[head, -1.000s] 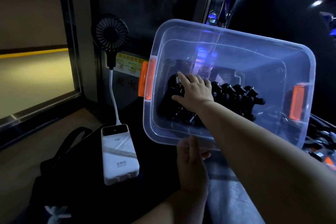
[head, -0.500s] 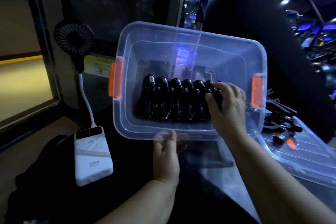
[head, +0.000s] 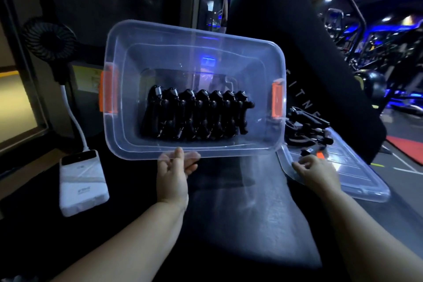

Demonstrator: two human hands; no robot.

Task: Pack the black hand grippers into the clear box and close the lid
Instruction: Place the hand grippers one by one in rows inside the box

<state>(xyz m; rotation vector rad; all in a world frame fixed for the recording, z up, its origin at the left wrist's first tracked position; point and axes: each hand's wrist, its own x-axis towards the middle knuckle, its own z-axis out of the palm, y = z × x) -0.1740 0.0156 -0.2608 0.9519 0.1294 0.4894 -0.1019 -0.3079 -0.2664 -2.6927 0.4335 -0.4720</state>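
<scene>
The clear box [head: 194,52] with orange side latches is tilted up toward me, its opening facing the camera. Several black hand grippers [head: 196,115] stand in a tight row inside it. My left hand [head: 175,174] grips the box's near rim, fingers curled under the edge. My right hand [head: 317,173] is out of the box and hovers over the clear lid [head: 357,176], which lies flat at the right; its fingers are loosely bent and hold nothing. More black hand grippers [head: 306,130] lie loose on the lid's far end.
A white power bank [head: 82,182] lies at the left with a small black fan [head: 49,40] on a white stalk. A tall black padded backrest [head: 297,52] stands behind the box. Gym machines fill the far right.
My right hand has left the row of grippers inside the box and moved right, down over the lid. The box stays tilted in my left hand.
</scene>
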